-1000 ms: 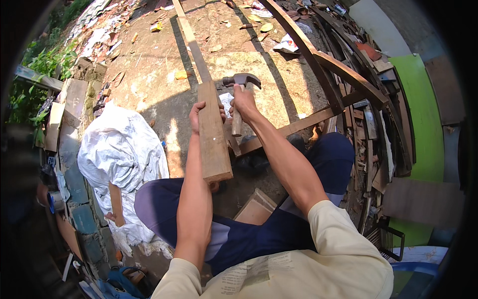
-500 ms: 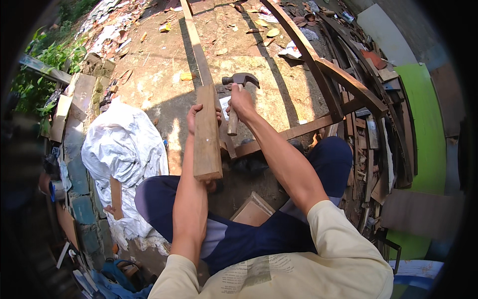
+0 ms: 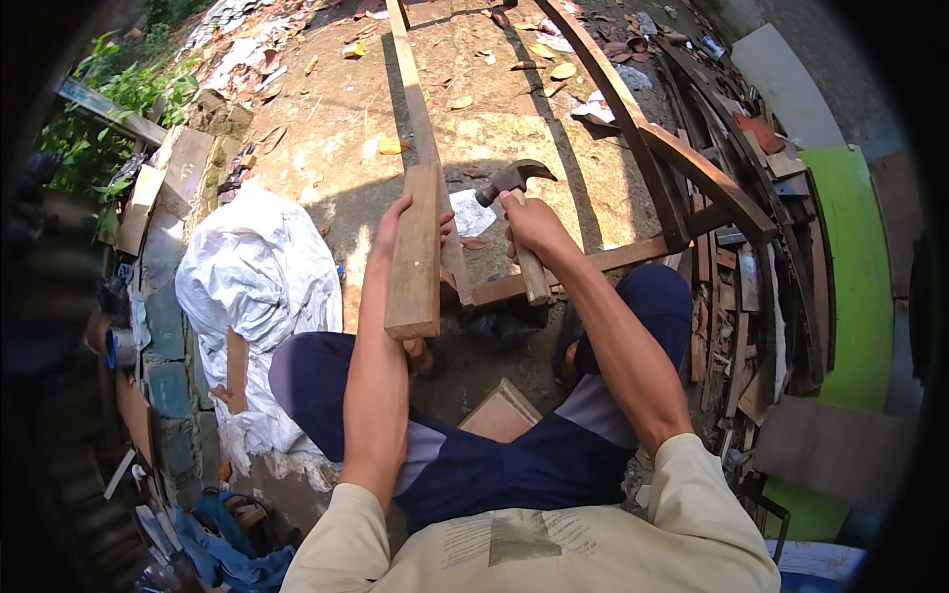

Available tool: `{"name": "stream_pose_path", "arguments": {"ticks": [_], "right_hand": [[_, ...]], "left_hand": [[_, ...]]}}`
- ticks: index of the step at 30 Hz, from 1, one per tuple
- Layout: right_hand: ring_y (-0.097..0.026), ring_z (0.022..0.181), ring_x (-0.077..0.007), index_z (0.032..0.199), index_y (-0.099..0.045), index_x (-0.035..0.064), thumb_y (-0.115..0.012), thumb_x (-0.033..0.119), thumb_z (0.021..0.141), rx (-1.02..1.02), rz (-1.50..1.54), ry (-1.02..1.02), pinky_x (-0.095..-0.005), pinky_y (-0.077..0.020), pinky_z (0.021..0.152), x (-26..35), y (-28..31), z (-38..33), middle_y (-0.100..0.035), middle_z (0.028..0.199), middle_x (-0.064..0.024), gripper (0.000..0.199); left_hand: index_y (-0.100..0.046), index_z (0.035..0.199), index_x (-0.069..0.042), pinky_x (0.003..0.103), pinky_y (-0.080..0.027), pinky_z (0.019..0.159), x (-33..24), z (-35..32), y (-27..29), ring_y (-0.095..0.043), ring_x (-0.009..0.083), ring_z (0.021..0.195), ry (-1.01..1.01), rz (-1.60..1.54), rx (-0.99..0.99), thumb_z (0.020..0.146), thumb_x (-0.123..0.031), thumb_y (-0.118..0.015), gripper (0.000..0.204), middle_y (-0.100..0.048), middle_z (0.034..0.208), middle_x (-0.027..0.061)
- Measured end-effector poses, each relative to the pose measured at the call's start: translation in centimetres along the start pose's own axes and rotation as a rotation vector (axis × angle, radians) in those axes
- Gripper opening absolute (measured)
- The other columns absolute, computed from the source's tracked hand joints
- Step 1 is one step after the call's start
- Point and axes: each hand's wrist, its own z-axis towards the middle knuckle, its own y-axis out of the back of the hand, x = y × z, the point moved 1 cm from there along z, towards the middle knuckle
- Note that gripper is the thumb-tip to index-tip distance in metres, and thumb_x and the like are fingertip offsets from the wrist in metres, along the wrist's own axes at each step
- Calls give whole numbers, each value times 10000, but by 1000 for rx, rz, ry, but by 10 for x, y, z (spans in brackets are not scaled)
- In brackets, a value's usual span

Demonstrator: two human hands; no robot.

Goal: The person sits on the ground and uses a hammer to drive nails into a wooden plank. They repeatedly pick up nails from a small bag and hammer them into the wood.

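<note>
My left hand (image 3: 392, 225) is wrapped round a thick wooden block (image 3: 414, 267), thumb on its left side and fingertips showing on the right. The block lies lengthwise away from me, over a wooden frame (image 3: 423, 133). Closed on the handle of a claw hammer (image 3: 531, 272) is my right hand (image 3: 536, 225), to the right of the block and apart from it. The hammer's dark head is up, its claw curving to the right. Beyond the block the frame's long rail runs away from me, and a crosspiece (image 3: 628, 253) passes behind the hammer handle.
A white sack (image 3: 259, 272) lies at my left beside a low block wall (image 3: 166, 346). Scrap wood (image 3: 727, 326) is heaped at the right, near a green panel (image 3: 840, 267). Between my legs sits a square wooden piece (image 3: 500, 412). Dry leaves and litter dot the ground.
My right hand has moved right and slightly down with the hammer, away from the block, and the hammer has tilted. My left hand still holds the block, whose near end has risen slightly in view.
</note>
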Motion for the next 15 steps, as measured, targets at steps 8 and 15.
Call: {"name": "stream_pose_path", "arguments": {"ticks": [8,15], "right_hand": [[-595,442,-213,882,-550,-29,-470,451,1016,53,13,74,-355,-484,432,-19,21,-71,-560,630,-88,505],[-575,429,-190,898,-549,-3,-477,432,1026,-56,52,25,-349,-473,429,-41,27,-73,-533,603,-61,459]], "left_hand": [[-79,1580,-32,512,-371,1099,-36,23,44,-402,370,1386,-398,246,-601,892,-779,-360,1053,-229,1557,292],[15,1601,-95,480,-283,1175,-59,61,109,-343,394,1438,-289,254,102,862,-827,-351,1103,-184,1614,265]]}}
